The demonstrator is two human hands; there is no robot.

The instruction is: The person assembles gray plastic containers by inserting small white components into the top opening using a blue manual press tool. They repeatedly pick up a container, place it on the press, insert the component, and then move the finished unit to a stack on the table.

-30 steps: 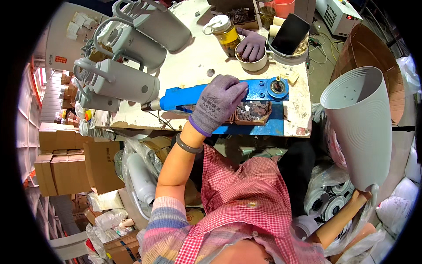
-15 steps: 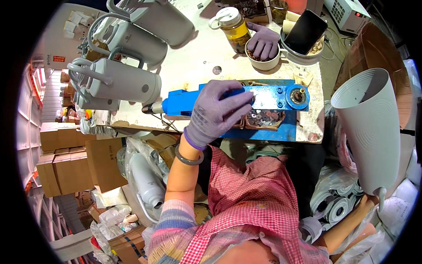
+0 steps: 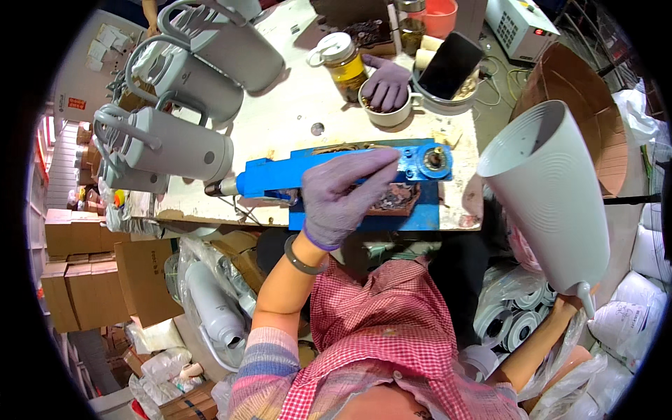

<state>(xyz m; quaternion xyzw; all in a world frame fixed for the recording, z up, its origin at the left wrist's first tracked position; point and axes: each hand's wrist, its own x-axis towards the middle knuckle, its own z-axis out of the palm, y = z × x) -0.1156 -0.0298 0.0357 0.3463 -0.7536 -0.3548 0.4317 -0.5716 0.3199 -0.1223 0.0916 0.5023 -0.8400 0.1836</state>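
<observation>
Fingers of the gloved left hand [image 3: 343, 196] lie spread and half-curled over the top of the blue jig [image 3: 336, 175], palm down, pressing on it rather than closing round anything; the glove is a grey-purple knit, and a dark bangle sits on the wrist. The right hand [image 3: 570, 308] shows only in part at the near right, hidden behind the narrow end of a white cone [image 3: 553, 196]; it carries the cone by that end, but how tightly the fingers close cannot be told. The cone is smooth matt plastic or painted metal, tapering from a wide open mouth at the far end to a small nozzle-like tip near the person, with faint concentric ridges on its side and small holes inside the mouth. The jig is a long painted-metal block on a flat blue base at the near edge of the worn bench [image 3: 294, 119], with a round fitting at its right end and brown rusty scraps beside the hand. Far on the bench a second gloved hand [image 3: 385, 84] rests at a white cup [image 3: 388, 112], beside a jar [image 3: 343, 59] of yellow liquid. Grey kettles [image 3: 175, 143] with loop handles lie on their sides at the left.
</observation>
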